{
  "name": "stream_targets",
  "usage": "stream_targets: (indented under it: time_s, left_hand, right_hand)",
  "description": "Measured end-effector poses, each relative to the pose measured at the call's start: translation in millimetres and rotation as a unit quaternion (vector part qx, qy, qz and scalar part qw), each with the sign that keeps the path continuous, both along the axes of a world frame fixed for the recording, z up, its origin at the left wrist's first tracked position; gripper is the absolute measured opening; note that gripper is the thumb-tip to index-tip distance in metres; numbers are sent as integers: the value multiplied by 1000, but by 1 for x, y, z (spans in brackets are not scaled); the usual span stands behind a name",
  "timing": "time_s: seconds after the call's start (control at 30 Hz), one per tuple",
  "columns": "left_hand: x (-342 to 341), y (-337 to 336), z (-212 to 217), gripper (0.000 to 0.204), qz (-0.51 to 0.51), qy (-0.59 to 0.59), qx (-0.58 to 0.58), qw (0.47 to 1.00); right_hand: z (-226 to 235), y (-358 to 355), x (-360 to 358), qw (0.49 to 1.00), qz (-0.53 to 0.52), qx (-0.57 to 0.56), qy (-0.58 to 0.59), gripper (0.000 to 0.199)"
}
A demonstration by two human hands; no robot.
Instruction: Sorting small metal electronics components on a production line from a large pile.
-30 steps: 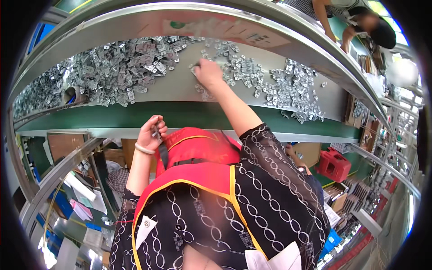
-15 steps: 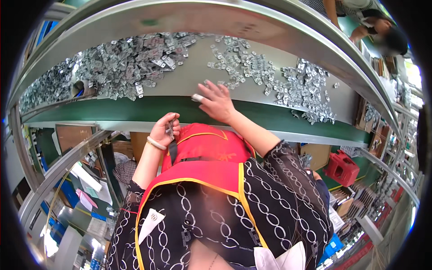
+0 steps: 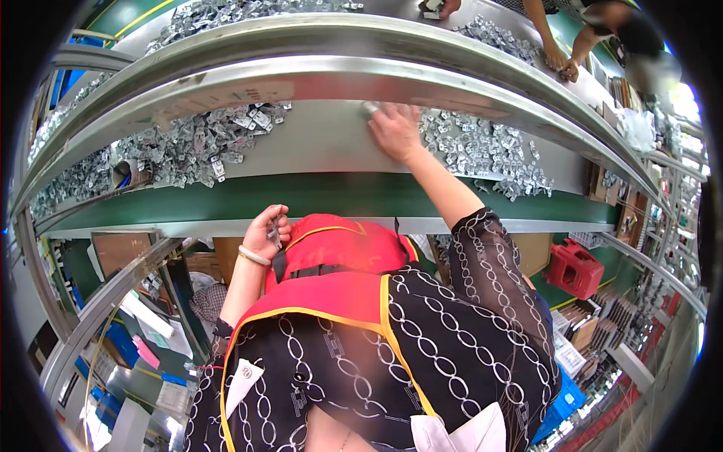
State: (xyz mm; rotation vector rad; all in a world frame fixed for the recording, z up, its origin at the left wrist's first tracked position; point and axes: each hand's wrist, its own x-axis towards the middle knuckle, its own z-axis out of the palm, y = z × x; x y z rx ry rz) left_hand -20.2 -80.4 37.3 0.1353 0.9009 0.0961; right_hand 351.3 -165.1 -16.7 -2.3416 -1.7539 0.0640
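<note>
My right hand (image 3: 395, 129) reaches out over the grey belt (image 3: 316, 143), fingers spread, with a small metal piece (image 3: 370, 108) at its fingertips. It lies at the left edge of a heap of small silvery metal parts (image 3: 482, 151). My left hand (image 3: 267, 230) is held close to my chest below the green belt edge (image 3: 301, 197), fingers curled around a small metal part (image 3: 277, 224). A second heap of metal parts (image 3: 188, 147) lies to the left on the belt.
A curved metal rail (image 3: 316, 75) arches over the belt. Another person's hands (image 3: 561, 64) work at the far side, top right. A red crate (image 3: 576, 267) stands on the floor at the right; boxes and shelves lie below left.
My right hand has moved out from the near belt edge to the far side by the parts heap. The view has tilted down. My left hand stays near my chest.
</note>
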Motion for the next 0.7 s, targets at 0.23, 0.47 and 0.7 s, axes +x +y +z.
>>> stream_targets:
  time_s: [0.23,0.47,0.7]
  left_hand:
    - [23,7,18,17,-38,17,30,999]
    - [1,8,10,17,-2,2,48,999]
    - [-3,-8,-1,17,-8,8,10,1000]
  right_hand:
    - [1,70,-49,995,62,74,34,36]
    - [-15,77,12,977,15,166,131,27]
    - [17,50,3,981,-18,178,70,20]
